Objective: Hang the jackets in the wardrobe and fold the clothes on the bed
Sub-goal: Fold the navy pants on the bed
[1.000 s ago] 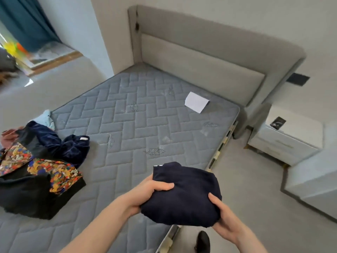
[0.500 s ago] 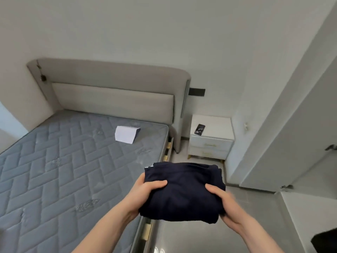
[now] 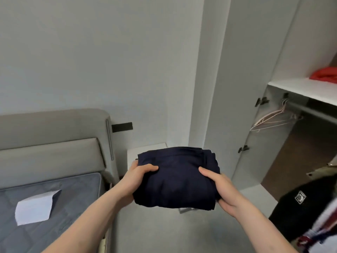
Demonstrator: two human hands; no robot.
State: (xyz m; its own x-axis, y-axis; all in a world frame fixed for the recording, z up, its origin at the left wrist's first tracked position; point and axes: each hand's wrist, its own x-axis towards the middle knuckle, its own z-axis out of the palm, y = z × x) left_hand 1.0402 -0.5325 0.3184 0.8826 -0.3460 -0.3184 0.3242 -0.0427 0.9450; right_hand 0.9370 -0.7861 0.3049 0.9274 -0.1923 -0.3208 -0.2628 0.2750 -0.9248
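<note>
Folded garment [image 3: 176,178]: dark navy, matte knit, squared into a thick bundle, layered edges showing at its upper right corner. Held in the air above the floor, between bed [image 3: 54,207] and open wardrobe [image 3: 284,143]. Left hand [image 3: 140,175] grips its left edge, thumb on top, fingers beneath. Right hand [image 3: 218,187] grips its right edge likewise. Wardrobe: empty hangers [image 3: 273,119] on rail, red cloth [image 3: 324,74] on shelf. White paper [image 3: 34,207] lying on mattress.

Matt navy cloth bundle [image 3: 176,177]; quilted fabric mattress [image 3: 73,194].
</note>
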